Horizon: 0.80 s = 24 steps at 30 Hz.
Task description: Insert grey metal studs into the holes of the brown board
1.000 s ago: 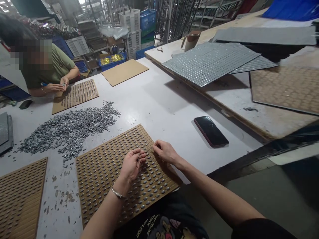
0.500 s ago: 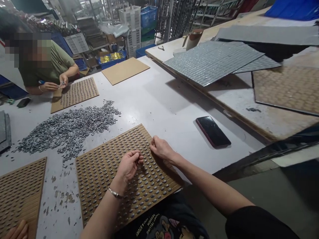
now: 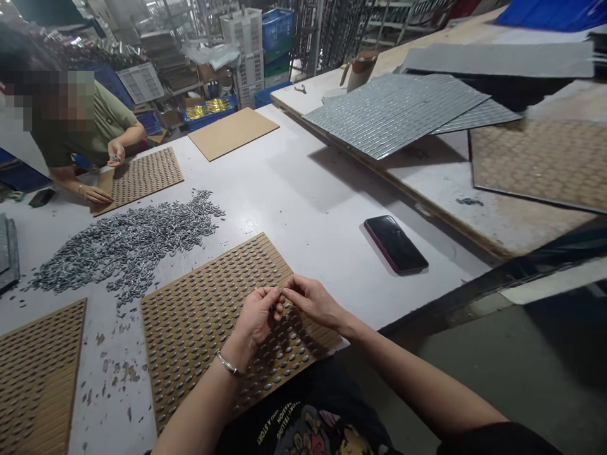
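Observation:
Rows of small shiny grey oval pieces cover most of a brown grooved board [image 3: 199, 328] in front of me. Above its right part my left hand [image 3: 260, 313], with a bangle on the wrist, is closed, its fingers curled. My right hand [image 3: 310, 300] meets it, thumb and forefinger pinched at the left fingertips. Whatever lies between the fingers is too small and covered to make out. Beyond the board spreads a loose pile of grey oval pieces [image 3: 137, 240]. Some bare grooves run along the board's right edge, partly under my right hand.
A phone [image 3: 396, 244] lies to the right. Another studded board [image 3: 42, 373] is at lower left. Across the table a co-worker [image 3: 90, 133] handles a studded board [image 3: 149, 174], beside a plain board [image 3: 232, 133]. Silvery ribbed sheets [image 3: 398, 110] overhang the right-hand table.
My right hand has moved from the board's right edge to meet my left fingertips. The co-worker's hands have parted, one lowering to their board. The hand at lower left has left view.

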Motion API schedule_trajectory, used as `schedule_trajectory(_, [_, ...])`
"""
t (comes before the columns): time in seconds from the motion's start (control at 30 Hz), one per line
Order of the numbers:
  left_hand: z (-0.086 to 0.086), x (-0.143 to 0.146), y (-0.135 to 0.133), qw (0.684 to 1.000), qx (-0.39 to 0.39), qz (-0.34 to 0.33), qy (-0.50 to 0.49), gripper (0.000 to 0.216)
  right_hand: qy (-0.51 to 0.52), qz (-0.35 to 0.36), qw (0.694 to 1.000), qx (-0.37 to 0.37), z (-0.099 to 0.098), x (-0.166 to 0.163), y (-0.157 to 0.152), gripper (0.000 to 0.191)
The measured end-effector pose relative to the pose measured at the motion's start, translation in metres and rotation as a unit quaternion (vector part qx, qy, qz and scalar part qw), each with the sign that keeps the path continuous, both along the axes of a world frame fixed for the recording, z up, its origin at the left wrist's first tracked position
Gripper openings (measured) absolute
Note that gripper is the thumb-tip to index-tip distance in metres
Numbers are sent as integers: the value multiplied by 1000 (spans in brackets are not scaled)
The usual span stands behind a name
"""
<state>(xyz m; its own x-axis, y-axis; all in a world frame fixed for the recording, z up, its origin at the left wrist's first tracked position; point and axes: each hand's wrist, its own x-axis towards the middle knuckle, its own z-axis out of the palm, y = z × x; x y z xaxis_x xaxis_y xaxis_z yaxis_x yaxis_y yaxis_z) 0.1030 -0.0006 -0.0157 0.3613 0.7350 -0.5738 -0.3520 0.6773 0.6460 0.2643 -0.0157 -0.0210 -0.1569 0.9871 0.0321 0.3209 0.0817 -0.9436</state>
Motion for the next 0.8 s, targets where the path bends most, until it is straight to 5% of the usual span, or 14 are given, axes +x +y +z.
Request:
schedule_trajectory(0.1, [3, -6, 4, 999, -13, 50, 16, 5, -79, -18, 996, -27, -8, 8, 15, 17])
schedule_trajectory(0.2, [7, -16, 10, 995, -16, 85, 48, 12, -179, -13, 983, -49, -16, 11, 30, 15])
schedule_trajectory(0.53, [2, -31, 11, 997, -11, 78, 8, 11, -301, -15, 952, -56, -29, -3, 44, 12])
schedule_trajectory(0.67, [3, -31, 10, 995, -33, 79, -54, 9, -276, -53, 959, -45, -18, -5, 39, 7])
schedule_trajectory(0.8, [6, -24, 7, 992, -60, 64, -95, 14, -179, 12, 980, 88, 2, -4, 20, 13])
